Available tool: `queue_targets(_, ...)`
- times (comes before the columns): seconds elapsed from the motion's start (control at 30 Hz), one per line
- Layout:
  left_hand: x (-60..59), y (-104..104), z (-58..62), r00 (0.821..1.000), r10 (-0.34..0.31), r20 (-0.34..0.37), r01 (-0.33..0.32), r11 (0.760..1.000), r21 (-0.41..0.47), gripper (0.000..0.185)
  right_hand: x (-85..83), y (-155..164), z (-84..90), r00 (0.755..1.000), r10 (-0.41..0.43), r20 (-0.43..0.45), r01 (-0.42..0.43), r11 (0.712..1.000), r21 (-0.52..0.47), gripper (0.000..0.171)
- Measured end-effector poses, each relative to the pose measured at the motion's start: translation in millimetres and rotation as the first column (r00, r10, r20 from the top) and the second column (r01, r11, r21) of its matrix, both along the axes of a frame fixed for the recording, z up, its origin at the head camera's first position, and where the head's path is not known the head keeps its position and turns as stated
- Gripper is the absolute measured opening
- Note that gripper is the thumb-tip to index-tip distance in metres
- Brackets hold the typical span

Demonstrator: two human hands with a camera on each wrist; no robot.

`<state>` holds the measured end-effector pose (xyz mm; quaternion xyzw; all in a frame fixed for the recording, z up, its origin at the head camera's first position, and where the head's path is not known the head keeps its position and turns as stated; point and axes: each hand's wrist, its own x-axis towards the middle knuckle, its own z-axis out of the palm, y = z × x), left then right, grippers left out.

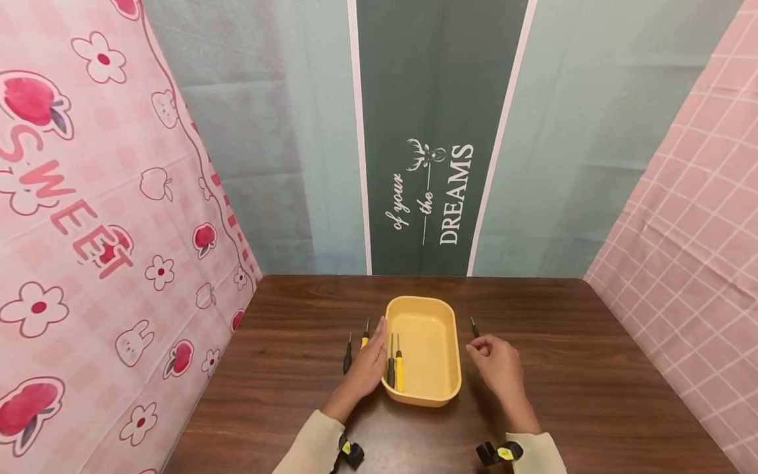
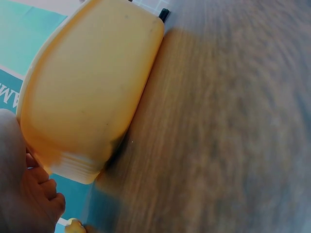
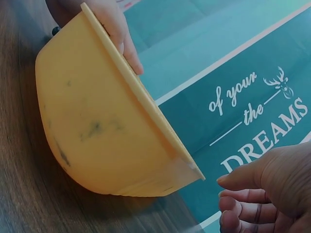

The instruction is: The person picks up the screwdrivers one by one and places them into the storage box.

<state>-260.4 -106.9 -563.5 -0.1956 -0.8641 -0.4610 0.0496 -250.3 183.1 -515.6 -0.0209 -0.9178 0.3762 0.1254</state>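
A shallow yellow plastic tray (image 1: 431,349) stands on the table, with a black screwdriver (image 1: 391,372) and a yellow screwdriver (image 1: 399,374) lying inside its left part. My left hand (image 1: 368,362) holds the tray's left side, its upper edge along the rim and its lower fingers (image 2: 46,187) bent beside the outer wall. To the right of the tray, my right hand (image 1: 497,363) hovers with loosely bent fingers; the right wrist view shows nothing in them. Just beyond its fingertips is a small dark screwdriver (image 1: 475,327), its near end hidden by the hand.
Left of the left hand lie another black screwdriver (image 1: 347,359) and a partly hidden yellow-handled screwdriver (image 1: 364,339). The dark wooden table (image 1: 562,329) meets a green curtain (image 1: 438,66) at the back and pink cloths (image 1: 699,210) at both sides.
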Motion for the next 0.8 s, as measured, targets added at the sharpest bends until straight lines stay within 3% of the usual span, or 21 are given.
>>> queue_targets(0.8,2.3,0,-1.2,1.000,0.003,0.000,-0.003,1.000,-0.021,0.054,5.0,15,-14.8,0.999,-0.037,-0.007,0.037,0.999,0.015,0.015)
